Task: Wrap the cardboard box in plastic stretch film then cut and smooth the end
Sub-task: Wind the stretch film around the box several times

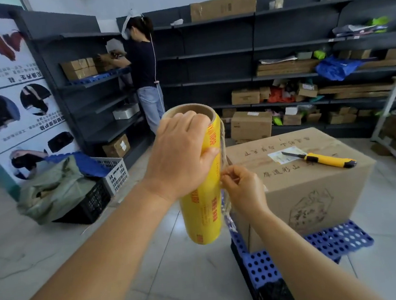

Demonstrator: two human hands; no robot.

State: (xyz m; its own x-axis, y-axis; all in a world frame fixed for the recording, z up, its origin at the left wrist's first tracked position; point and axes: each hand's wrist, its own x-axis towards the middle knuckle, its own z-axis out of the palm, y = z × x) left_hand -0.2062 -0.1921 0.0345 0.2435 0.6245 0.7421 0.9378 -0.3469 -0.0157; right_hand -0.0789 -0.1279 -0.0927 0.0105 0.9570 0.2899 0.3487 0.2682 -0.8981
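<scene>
A big cardboard box (313,186) stands on a blue perforated pallet (333,238), right of centre. My left hand (180,151) grips the upper part of a yellow roll of stretch film (204,212), held upright just left of the box. My right hand (244,190) pinches the loose clear film edge (227,203) at the roll's right side, close to the box's near left corner. A yellow utility knife (325,159) lies on top of the box with its blade out.
Dark shelving with cartons lines the back wall (233,80). A person (146,77) stands at the left shelves. Black and white crates with a green sack (74,189) sit on the floor at left. A metal table leg (384,115) stands at right.
</scene>
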